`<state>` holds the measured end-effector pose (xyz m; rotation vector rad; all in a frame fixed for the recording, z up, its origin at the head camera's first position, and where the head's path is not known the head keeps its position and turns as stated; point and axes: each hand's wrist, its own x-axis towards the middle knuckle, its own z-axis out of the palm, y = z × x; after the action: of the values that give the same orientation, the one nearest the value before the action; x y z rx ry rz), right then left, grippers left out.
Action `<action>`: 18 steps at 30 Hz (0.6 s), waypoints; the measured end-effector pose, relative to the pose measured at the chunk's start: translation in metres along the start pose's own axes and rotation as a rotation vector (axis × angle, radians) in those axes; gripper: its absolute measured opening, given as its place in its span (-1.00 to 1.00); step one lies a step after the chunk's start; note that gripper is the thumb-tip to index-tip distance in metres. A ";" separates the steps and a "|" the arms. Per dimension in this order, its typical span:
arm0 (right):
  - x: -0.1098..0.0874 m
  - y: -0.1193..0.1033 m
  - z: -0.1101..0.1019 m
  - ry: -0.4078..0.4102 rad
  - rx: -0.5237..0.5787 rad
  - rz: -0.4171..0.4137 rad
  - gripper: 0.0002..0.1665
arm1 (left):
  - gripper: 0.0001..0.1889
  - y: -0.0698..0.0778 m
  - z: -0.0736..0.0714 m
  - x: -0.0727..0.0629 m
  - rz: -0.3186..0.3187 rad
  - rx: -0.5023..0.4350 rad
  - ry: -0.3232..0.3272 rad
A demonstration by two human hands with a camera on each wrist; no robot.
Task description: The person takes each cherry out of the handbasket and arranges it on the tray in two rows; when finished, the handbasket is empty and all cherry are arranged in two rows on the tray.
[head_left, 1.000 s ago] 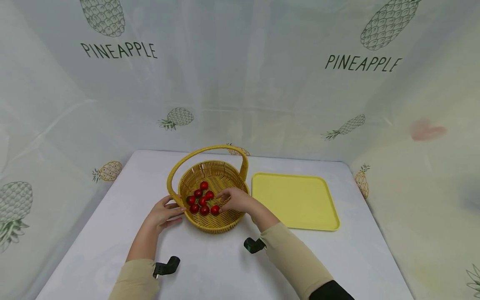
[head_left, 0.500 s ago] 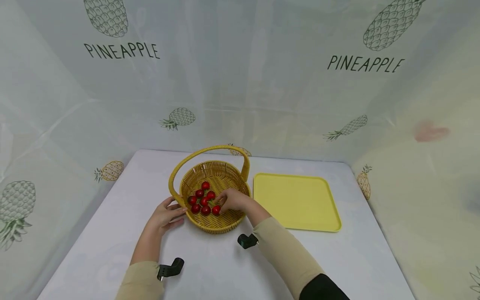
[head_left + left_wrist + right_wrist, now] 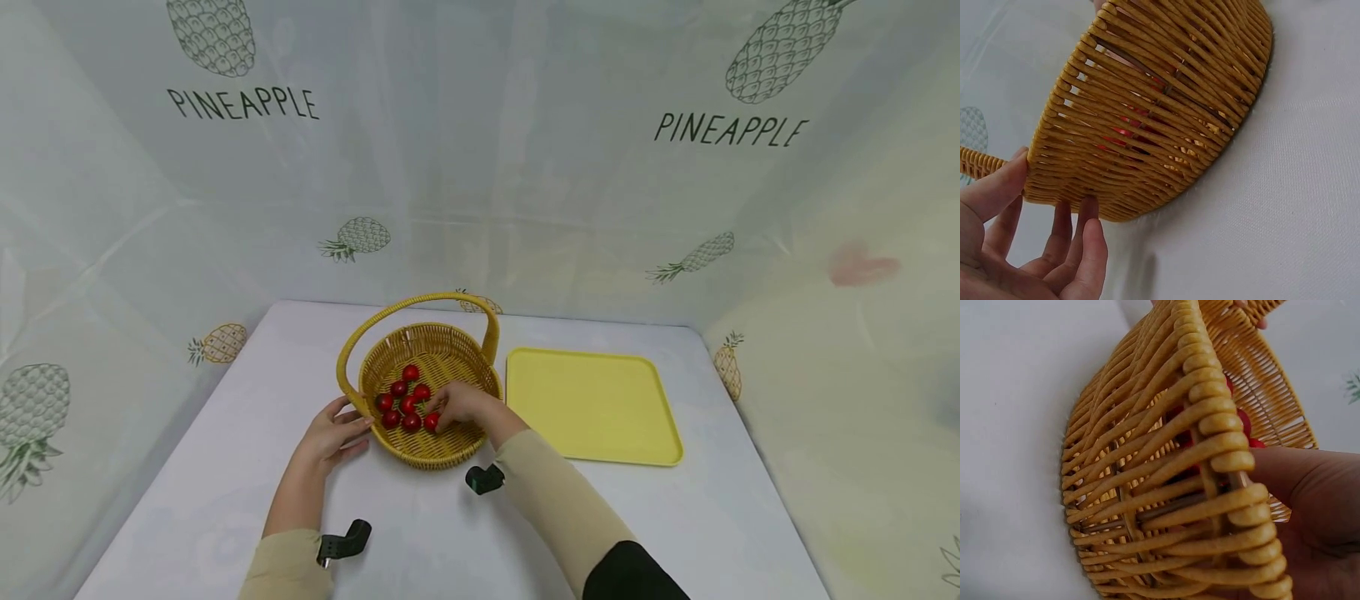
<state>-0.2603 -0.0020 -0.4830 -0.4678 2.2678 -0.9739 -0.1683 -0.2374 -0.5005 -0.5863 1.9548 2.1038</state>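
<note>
Left hand [image 3: 335, 433] pinching the wicker basket [image 3: 429, 460] near its handle [image 3: 491, 340]; right hand [image 3: 465, 405] inside, at the red cherry-like fruits [image 3: 408, 404].
The basket sits toward the far edge of the white desk [image 3: 420, 537], beside the yellow tray's [image 3: 592, 408] left edge; the fruits cluster by its left wall. Whether the right fingertips clamp the rightmost fruit [image 3: 431, 421] cannot be told. Each fruit looks light, smooth, perhaps slippery, best pinched across opposite sides; being round, it shows no long axis or pointing. The handle arches from near-left to far-right.
</note>
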 end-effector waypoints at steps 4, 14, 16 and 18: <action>0.001 0.000 0.002 -0.010 0.034 0.019 -0.67 | -0.19 -0.001 0.000 0.001 0.009 0.005 0.004; 0.002 0.001 0.003 -0.012 0.090 0.037 -0.72 | -0.19 -0.002 0.000 0.002 0.007 0.010 0.007; 0.003 0.002 0.004 -0.009 0.083 0.035 -0.74 | -0.19 -0.002 -0.001 0.002 0.008 0.008 0.003; 0.005 0.003 0.004 -0.004 0.071 0.033 -0.76 | -0.19 -0.002 -0.001 0.001 0.012 0.008 -0.004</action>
<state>-0.2611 -0.0045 -0.4898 -0.4001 2.2227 -1.0325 -0.1685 -0.2385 -0.5030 -0.5697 1.9679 2.1016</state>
